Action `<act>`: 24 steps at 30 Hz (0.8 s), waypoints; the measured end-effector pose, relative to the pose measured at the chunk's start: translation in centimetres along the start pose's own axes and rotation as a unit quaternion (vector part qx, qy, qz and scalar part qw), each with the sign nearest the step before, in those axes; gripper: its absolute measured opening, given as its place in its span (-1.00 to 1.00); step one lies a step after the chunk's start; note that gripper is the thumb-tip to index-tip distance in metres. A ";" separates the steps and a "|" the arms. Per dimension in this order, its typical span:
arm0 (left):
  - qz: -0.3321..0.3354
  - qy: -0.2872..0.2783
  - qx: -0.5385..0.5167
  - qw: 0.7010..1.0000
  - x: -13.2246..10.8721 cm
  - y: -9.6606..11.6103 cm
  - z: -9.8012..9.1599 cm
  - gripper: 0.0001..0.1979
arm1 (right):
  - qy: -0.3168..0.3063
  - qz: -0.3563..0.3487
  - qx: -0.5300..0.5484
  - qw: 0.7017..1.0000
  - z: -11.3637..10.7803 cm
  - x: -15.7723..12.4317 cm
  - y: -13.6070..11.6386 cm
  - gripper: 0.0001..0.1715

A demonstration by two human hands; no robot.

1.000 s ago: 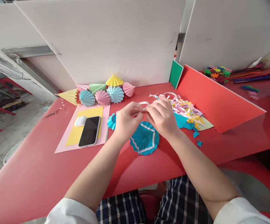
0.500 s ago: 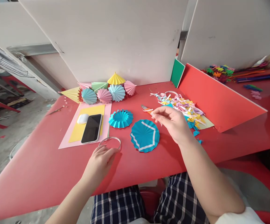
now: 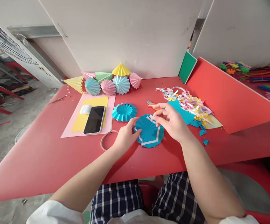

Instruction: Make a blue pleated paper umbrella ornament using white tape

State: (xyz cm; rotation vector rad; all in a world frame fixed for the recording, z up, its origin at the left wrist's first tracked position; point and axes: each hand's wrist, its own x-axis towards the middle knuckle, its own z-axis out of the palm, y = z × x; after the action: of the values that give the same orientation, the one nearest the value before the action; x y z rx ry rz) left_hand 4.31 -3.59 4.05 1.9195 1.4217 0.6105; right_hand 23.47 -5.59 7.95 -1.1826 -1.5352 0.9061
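Red table (image 3: 43, 161). Teal pleated disc (image 3: 150, 133) under both hands, tape ring (image 3: 107, 140) just left of left hand (image 3: 125, 137), second teal rosette (image 3: 124, 112) beyond it, scrap pile (image 3: 190, 105) beyond right hand (image 3: 172, 121), pink sheet (image 3: 67, 132) far left.

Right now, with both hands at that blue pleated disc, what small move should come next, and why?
Probably press the white strip down: the left hand steadies the blue disc at its edge, while the right hand pinches over its upper rim, where white strips already lie.
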 end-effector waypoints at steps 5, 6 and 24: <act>0.019 0.019 -0.127 0.992 0.8 -1.1 0.7 -0.55 | -0.022 -0.050 -0.099 0.994 0.6 -0.3 0.4 -0.79; 0.022 0.017 -0.136 0.990 0.7 -1.2 0.7 -0.55 | -0.033 -0.057 -0.115 0.991 0.9 -0.3 0.4 -0.79; 0.045 -0.054 -0.155 0.985 0.4 -1.6 0.2 -0.54 | -0.123 -0.041 -0.279 0.951 3.2 -0.1 1.2 -0.77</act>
State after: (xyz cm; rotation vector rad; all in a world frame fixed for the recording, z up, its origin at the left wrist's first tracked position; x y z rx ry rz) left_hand 3.54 -2.94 2.78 1.7458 1.1051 0.7129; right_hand 20.75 -5.39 5.95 -1.4202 -2.1172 0.5903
